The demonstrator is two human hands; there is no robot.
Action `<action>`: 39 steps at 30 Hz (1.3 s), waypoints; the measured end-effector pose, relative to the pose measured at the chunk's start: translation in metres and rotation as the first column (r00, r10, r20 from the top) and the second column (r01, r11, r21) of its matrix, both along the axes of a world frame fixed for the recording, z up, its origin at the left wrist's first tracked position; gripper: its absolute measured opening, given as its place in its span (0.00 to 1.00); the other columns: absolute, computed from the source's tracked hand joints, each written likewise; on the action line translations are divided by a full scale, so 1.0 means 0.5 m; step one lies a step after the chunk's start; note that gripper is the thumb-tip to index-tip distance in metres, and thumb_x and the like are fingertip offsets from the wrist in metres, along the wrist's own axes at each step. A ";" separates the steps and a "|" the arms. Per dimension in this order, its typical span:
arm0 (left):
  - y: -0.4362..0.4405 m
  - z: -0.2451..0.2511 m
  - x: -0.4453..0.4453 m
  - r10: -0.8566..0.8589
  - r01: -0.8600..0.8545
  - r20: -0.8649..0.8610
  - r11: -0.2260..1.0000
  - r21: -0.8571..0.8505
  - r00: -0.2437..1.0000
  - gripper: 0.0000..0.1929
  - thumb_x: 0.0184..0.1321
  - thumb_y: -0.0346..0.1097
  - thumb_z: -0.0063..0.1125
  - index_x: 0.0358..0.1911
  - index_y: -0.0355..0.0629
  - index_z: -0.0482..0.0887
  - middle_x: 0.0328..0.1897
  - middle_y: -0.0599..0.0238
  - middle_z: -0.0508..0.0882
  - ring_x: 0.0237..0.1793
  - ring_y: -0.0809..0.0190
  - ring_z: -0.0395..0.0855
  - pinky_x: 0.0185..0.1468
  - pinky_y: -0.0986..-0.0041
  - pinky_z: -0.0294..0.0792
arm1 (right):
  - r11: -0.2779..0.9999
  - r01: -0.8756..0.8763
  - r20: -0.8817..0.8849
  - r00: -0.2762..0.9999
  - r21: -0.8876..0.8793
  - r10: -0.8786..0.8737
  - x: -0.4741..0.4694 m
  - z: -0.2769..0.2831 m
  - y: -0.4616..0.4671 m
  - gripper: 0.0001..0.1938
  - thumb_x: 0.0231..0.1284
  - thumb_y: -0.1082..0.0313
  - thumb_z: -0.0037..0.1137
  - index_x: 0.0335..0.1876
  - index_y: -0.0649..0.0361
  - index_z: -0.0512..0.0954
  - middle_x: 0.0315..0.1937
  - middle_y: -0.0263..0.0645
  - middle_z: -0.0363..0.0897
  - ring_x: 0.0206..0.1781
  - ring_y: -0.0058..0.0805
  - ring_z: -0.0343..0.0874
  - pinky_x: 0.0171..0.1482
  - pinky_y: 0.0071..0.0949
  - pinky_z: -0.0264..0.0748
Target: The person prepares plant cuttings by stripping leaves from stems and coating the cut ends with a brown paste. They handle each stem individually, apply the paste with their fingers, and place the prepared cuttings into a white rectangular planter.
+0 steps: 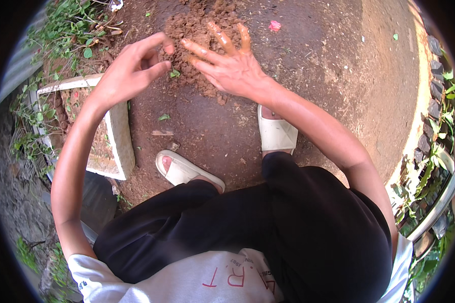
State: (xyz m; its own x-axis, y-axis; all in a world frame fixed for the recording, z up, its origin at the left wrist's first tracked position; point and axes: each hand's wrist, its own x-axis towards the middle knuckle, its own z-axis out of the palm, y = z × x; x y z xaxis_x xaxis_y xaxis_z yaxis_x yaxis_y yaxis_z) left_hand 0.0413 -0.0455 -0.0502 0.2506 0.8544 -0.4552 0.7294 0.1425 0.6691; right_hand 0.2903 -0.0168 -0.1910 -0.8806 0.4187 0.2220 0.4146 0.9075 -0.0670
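My left hand (136, 68) is raised beside a heap of crumbly reddish-brown soil (201, 22), its fingers curled and thumb apart, with nothing held. Over the right part of the soil, my right hand (231, 66) spreads its fingers, palm down; wet orange-brown mud coats them. It holds nothing; whether a fingertip touches the soil I cannot tell. A small green leaf (174, 73) lies on the soil between the hands.
At the left, a pale rectangular planter (123, 140) stands with soil and vines. My cream slides (278, 132) are on the packed ground. A pink flower (275, 25) lies beyond my right hand. Dark edging stones (436, 89) and plants line the right side.
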 end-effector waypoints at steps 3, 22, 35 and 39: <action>-0.004 0.015 0.036 -0.048 0.048 0.017 0.999 0.008 0.999 0.15 0.66 0.31 0.59 0.55 0.44 0.79 0.18 0.68 0.73 0.21 0.68 0.67 0.29 0.68 0.60 | 1.000 -0.007 -0.021 1.000 0.016 0.007 -0.004 0.001 -0.005 0.21 0.64 0.48 0.63 0.62 0.36 0.81 0.82 0.18 0.57 0.87 0.50 0.38 0.74 0.86 0.29; 0.010 0.008 0.055 -0.136 0.140 -0.141 0.990 0.017 0.981 0.21 0.63 0.31 0.57 0.61 0.44 0.80 0.17 0.66 0.71 0.19 0.66 0.68 0.32 0.62 0.64 | 0.998 -0.031 0.082 0.996 0.048 0.027 0.005 0.011 -0.018 0.25 0.67 0.46 0.59 0.68 0.36 0.75 0.80 0.21 0.61 0.88 0.47 0.41 0.74 0.85 0.39; 0.007 -0.001 0.056 -0.158 0.162 -0.171 0.987 0.013 0.973 0.25 0.62 0.30 0.55 0.65 0.43 0.77 0.14 0.70 0.68 0.18 0.69 0.61 0.30 0.63 0.58 | 0.999 -0.043 0.087 0.995 0.005 0.043 0.005 0.019 -0.021 0.24 0.65 0.49 0.61 0.67 0.39 0.76 0.77 0.22 0.63 0.87 0.45 0.44 0.73 0.84 0.42; 0.006 -0.003 0.058 -0.153 0.156 -0.169 0.988 0.007 0.974 0.25 0.62 0.30 0.55 0.65 0.43 0.77 0.15 0.69 0.71 0.18 0.69 0.62 0.30 0.63 0.60 | 0.999 -0.038 0.051 0.998 0.009 0.038 0.005 0.020 -0.023 0.25 0.64 0.49 0.62 0.66 0.39 0.77 0.77 0.22 0.64 0.87 0.45 0.44 0.73 0.84 0.43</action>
